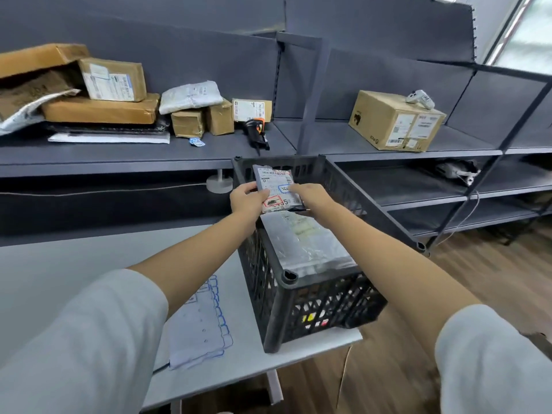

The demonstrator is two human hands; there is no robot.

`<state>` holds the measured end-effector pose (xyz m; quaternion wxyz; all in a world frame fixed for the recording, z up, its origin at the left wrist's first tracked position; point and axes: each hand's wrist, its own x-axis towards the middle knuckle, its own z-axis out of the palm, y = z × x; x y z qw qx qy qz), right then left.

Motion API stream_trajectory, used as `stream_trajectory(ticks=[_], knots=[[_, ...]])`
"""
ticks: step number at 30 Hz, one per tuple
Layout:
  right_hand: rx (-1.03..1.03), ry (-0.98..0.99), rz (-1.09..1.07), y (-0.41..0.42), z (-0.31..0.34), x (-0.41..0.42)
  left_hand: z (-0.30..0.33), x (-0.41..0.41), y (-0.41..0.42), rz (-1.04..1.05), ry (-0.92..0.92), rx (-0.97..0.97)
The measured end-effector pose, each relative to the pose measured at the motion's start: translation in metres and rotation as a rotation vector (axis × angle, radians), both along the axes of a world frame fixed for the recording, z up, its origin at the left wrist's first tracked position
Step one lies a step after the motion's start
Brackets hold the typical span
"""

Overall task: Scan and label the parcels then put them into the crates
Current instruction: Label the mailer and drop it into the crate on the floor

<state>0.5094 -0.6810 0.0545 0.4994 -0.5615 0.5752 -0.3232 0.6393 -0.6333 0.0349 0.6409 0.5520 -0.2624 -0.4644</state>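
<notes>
both hands hold one small parcel [276, 188] over the far end of the black crate [316, 297]: the left hand [246, 201] pinches its left edge with fingers curled round it, and the right hand [310, 197] grips the right edge, thumb lying across the blue-bordered label [285, 188] already stuck on its face. the parcel's long axis runs away from the person, toward the shelf, roughly along the crate's own length, and it sits directly above the open top, so the coming move looks like a plain lowering; neither hand is clearly nearer. inside the crate lies a flat grey plastic mailer [304, 243], and the parcel would land on or just beyond it. further out, a scanner [256, 130] rests on the shelf [149, 150] beside unprocessed boxes [113, 79], and a sheet of labels [198, 324] lies on the white table [44, 264].
</notes>
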Motion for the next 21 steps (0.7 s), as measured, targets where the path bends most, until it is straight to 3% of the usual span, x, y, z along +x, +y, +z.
stream_trajectory(ticks=[8,13,21], knots=[[0.095,-0.201,-0.042,-0.064,-0.014,0.021,-0.007,0.042,-0.048,0.086,-0.227,0.022],[0.109,-0.136,-0.103,-0.091,-0.038,0.021,-0.037,0.07,-0.045,0.196,-0.534,0.092],[0.168,0.018,-0.133,-0.123,-0.099,0.048,-0.122,0.084,-0.036,0.01,-0.918,0.339]])
